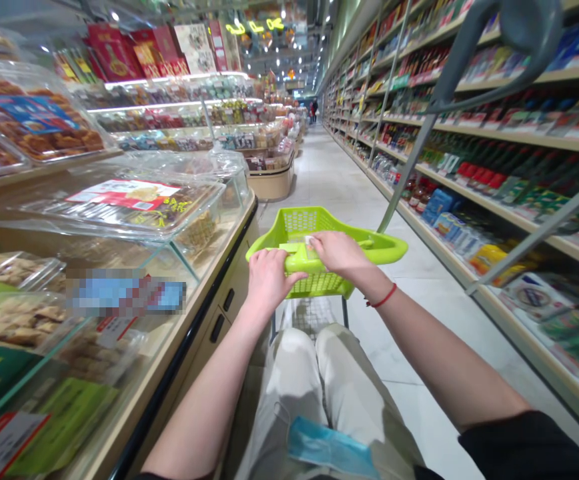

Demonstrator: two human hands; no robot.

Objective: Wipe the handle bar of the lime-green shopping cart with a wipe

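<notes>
Head view: left hand (268, 280), right hand (337, 253) atop green cart handle (387, 249)

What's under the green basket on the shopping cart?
Under the lime-green plastic basket is a grey wire mesh rack on thin metal legs. The basket hides the rack's front part, so that part cannot be seen.

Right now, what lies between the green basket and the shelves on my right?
Bare floor tiles separate the lime-green basket from the shelving, in the head view.
</notes>
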